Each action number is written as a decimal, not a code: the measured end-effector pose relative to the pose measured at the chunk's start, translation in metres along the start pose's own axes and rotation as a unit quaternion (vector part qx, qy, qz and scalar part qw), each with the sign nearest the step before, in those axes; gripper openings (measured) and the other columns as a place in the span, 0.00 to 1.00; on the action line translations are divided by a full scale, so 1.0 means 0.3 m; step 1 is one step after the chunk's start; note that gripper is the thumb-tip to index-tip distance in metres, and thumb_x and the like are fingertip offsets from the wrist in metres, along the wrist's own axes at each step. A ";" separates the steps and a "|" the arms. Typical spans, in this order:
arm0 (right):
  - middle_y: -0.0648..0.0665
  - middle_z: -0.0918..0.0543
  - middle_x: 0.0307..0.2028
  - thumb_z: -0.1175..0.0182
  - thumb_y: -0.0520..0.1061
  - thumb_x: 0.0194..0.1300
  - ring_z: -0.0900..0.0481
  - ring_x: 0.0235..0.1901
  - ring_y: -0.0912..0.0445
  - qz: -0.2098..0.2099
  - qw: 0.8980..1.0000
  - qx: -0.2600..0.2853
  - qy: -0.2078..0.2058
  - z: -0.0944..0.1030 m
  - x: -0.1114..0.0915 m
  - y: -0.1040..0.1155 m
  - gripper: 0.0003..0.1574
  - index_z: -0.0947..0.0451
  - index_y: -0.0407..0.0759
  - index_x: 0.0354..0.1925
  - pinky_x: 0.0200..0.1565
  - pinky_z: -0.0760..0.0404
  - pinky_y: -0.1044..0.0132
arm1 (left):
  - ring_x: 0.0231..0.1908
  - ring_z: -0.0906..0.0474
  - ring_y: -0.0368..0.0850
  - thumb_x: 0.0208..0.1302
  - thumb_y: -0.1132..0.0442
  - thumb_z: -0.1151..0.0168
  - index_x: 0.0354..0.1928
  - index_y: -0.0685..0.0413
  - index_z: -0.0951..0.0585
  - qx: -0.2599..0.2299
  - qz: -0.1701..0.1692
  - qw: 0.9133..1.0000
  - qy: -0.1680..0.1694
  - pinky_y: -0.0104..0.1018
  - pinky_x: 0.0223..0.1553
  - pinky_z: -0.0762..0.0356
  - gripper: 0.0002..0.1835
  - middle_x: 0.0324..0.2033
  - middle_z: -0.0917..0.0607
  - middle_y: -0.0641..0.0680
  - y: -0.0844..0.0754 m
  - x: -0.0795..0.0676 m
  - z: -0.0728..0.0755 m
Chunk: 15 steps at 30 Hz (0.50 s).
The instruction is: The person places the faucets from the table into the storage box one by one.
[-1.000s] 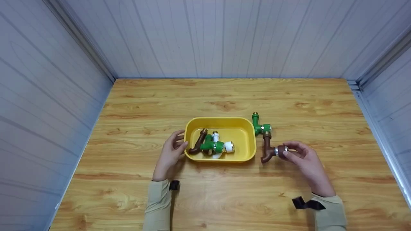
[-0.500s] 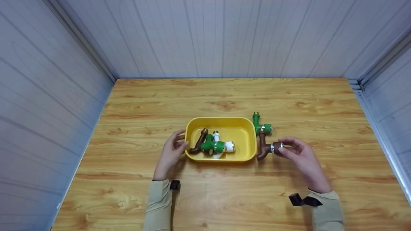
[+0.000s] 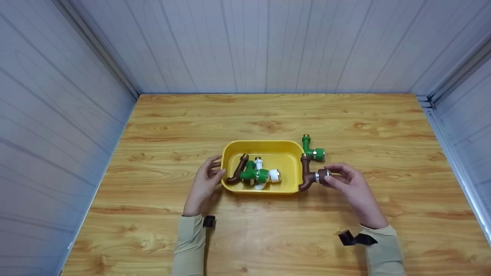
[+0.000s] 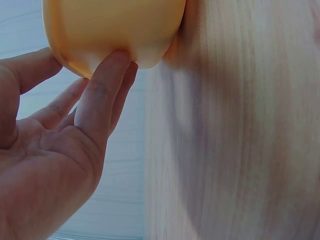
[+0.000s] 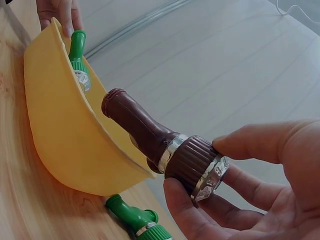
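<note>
My right hand pinches the ribbed knob of a brown tap between thumb and fingers. The tap is held up over the right rim of a yellow plastic tub, its spout pointing toward the tub in the right wrist view. My left hand holds the tub's left rim, fingers against the outer wall. Inside the tub lie another brown tap, a green tap and white tap parts, partly overlapping. Some of the pile is hidden.
Another green tap lies on the wooden table just outside the tub's back right corner. Pale panel walls stand behind the table and at both sides.
My right hand has carried the brown tap leftward, from beside the tub to over its right rim. The left hand and the tub have stayed nearly still.
</note>
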State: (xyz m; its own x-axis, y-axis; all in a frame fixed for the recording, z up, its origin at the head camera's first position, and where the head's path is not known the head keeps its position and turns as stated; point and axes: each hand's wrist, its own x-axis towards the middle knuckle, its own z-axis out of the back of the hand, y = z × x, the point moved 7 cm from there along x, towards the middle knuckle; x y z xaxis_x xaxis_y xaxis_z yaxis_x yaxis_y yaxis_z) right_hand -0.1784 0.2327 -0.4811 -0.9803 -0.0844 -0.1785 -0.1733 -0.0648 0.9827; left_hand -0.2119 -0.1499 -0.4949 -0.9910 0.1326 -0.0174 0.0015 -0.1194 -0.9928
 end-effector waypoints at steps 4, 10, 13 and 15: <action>0.33 0.27 0.53 0.38 0.37 0.64 0.20 0.48 0.51 0.003 1.000 0.008 0.004 -0.013 0.005 0.004 0.26 0.31 0.27 0.57 0.49 0.21 0.61 | 0.51 0.27 0.71 0.65 0.74 0.43 0.64 0.71 0.34 -0.004 0.005 1.000 0.001 0.44 0.48 0.23 0.25 0.53 0.27 0.76 0.002 -0.001 0.000; 0.35 0.26 0.53 0.37 0.39 0.64 0.20 0.48 0.52 0.001 1.000 0.004 0.005 -0.029 0.010 0.005 0.27 0.31 0.29 0.57 0.48 0.20 0.61 | 0.52 0.28 0.71 0.66 0.74 0.43 0.64 0.71 0.34 -0.006 0.007 1.000 0.001 0.51 0.49 0.23 0.25 0.54 0.27 0.76 0.002 -0.003 -0.001; 0.35 0.25 0.53 0.36 0.40 0.63 0.19 0.47 0.52 0.003 1.000 0.007 0.006 -0.037 0.015 0.003 0.27 0.31 0.29 0.57 0.48 0.20 0.61 | 0.51 0.27 0.72 0.66 0.74 0.43 0.63 0.71 0.34 -0.005 0.004 1.000 0.000 0.49 0.48 0.23 0.25 0.53 0.27 0.76 0.001 -0.003 -0.001; 0.34 0.26 0.53 0.36 0.39 0.63 0.19 0.47 0.52 0.006 1.000 0.015 0.008 -0.043 0.020 0.003 0.27 0.31 0.28 0.56 0.48 0.20 0.60 | 0.50 0.27 0.72 0.66 0.74 0.43 0.63 0.71 0.34 -0.006 0.000 1.000 0.000 0.47 0.47 0.22 0.25 0.53 0.27 0.76 -0.003 -0.003 -0.001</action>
State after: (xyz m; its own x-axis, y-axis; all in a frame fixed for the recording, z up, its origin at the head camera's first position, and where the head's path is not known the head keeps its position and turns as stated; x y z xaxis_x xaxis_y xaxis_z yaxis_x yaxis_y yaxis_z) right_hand -0.1831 0.2194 -0.4819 -0.9808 -0.0999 -0.1677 -0.1651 -0.0334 0.9857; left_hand -0.2108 -0.1495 -0.4940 -0.9909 0.1336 -0.0170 0.0024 -0.1083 -0.9941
